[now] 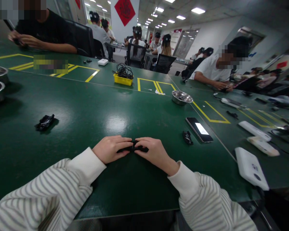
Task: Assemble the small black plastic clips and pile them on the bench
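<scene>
While phone (199,129) sits there lit up, left hand (112,149) + right hand (154,150) pinching black part (144,149) together, left of phone. Another black bit (188,138) just beside phone, bowl (182,102) behind it.

Two striped-sleeved hands (113,149) (154,150), three metal bowls (180,101) (0,93) (4,76), one yellow bin (122,80)

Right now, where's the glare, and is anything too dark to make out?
In the head view, white glare sits on the green table; the phone screen has a washed-out white patch; the black piece between the fingers shows little detail.
</scene>
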Tool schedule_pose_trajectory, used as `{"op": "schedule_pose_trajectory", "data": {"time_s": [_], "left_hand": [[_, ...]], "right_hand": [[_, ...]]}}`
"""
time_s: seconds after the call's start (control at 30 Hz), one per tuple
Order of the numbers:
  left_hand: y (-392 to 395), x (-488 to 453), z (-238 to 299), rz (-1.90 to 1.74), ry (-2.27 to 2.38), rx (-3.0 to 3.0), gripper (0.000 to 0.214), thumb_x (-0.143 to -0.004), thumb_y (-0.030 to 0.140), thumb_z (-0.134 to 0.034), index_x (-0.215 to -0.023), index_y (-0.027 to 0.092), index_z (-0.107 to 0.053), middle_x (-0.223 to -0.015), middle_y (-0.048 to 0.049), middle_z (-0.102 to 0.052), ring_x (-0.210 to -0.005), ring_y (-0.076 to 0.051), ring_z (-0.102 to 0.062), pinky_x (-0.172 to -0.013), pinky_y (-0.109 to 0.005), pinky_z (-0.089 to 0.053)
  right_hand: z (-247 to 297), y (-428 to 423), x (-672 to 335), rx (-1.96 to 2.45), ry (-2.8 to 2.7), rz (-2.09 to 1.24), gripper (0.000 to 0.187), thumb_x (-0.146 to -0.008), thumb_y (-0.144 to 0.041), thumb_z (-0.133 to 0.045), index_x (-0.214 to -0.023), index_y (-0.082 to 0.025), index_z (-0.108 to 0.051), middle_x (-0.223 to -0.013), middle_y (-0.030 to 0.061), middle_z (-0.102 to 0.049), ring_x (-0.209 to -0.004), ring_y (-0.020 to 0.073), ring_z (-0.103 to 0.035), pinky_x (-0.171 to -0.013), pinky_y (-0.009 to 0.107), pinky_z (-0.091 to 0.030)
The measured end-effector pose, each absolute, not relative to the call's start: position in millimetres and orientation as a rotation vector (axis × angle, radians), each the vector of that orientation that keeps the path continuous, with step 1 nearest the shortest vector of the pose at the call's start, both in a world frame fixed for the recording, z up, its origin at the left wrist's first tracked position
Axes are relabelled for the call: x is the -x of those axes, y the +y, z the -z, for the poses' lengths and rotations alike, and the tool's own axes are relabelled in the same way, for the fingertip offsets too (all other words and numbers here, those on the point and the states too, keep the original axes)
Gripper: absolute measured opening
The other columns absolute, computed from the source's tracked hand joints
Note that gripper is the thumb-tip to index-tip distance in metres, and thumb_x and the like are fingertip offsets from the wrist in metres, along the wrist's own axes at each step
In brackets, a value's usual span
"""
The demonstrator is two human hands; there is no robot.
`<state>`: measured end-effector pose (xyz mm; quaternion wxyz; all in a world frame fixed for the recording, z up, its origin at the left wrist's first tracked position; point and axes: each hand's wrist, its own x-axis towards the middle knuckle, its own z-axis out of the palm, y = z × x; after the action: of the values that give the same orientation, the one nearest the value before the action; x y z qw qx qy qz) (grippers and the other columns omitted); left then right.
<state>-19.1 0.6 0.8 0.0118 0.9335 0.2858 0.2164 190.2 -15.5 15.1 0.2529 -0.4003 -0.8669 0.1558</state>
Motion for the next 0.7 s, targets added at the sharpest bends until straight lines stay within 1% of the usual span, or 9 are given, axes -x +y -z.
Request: {"op": "schedule_pose_trajectory", "data": {"time_s": [0.23,0.37,0.57,0.7], "left_hand": [[3.7,29.4,1.6,-0.741,0.894,-2.974,0.026,-0.081,0.03,-0.045,-0.098,0.018,-0.061,-0.102,-0.0064,-0.063,-0.078,-0.017,-0.061,-0.067,-0.028,-0.051],[5.3,54.3,3.9,-0.73,0.977,-2.972,0.027,-0.081,0.031,-0.044,-0.1,0.019,-0.061,-0.102,-0.0061,-0.062,-0.08,-0.017,-0.062,-0.071,-0.028,-0.05],[-3.2,123.5,1.0,-0.67,1.268,-2.961,0.027,-0.078,0.035,-0.047,-0.097,0.022,-0.061,-0.1,-0.0047,-0.064,-0.079,-0.019,-0.062,-0.07,-0.03,-0.05],[-11.9,169.2,-1.9,-0.529,1.543,-2.939,0.031,-0.077,0.037,-0.048,-0.098,0.019,-0.061,-0.101,-0.0056,-0.063,-0.083,-0.019,-0.06,-0.073,-0.029,-0.048]], "right_hand": [[-7.8,-10.1,-179.6,1.059,-2.305,-0.409,0.012,-0.072,-0.023,-0.057,-0.081,-0.019,-0.063,-0.1,0.004,-0.063,-0.088,0.0136,-0.059,-0.078,0.025,-0.047],[0.0,-2.3,-154.0,0.991,-2.294,-0.364,0.013,-0.074,-0.023,-0.055,-0.083,-0.018,-0.063,-0.1,0.0045,-0.062,-0.091,0.0133,-0.057,-0.083,0.025,-0.043],[9.5,15.0,-79.7,0.841,-2.384,-0.281,0.018,-0.078,-0.025,-0.049,-0.089,-0.018,-0.061,-0.104,0.0051,-0.06,-0.095,0.0141,-0.055,-0.085,0.025,-0.04],[8.9,22.3,-26.6,0.805,-2.439,-0.185,0.019,-0.08,-0.026,-0.046,-0.091,-0.019,-0.06,-0.104,0.0028,-0.058,-0.092,0.0146,-0.054,-0.082,0.025,-0.041]]}}
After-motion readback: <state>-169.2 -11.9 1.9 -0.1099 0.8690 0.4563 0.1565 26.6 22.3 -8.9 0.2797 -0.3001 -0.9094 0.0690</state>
